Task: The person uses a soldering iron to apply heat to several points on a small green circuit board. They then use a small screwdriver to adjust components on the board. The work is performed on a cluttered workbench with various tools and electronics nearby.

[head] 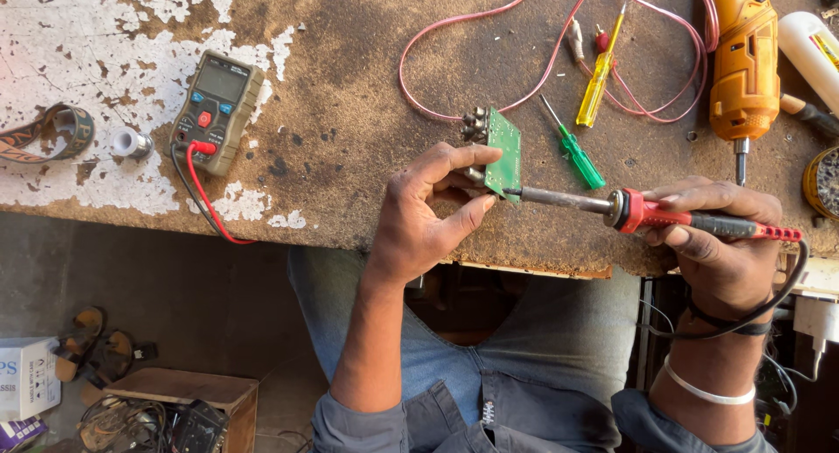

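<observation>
Scanning from far left of the frame: strap loop [48, 131] and small white ring [131, 142] on the flaky-painted worktop [332, 182], then a grey-green multimeter [217, 110] with red and black leads running off the front edge. Centre: left hand [419, 217], fingers [463, 160] clamped on a small green circuit board [504, 153] held on edge, just above the worktop, pink wire [463, 20] looping off behind it. Green screwdriver [572, 152] and yellow tester screwdriver [597, 73] lie just beyond. Right of centre: soldering iron [664, 213], tip touching the board's lower edge; right hand [721, 243] wrapped shut on its red handle. Upper right: orange rotary tool [743, 55].

Risk, as a guess: fingers sit very near the hot tip, so a slip could burn them; the board is hand-held only, so wobble may smear the joint.
</observation>
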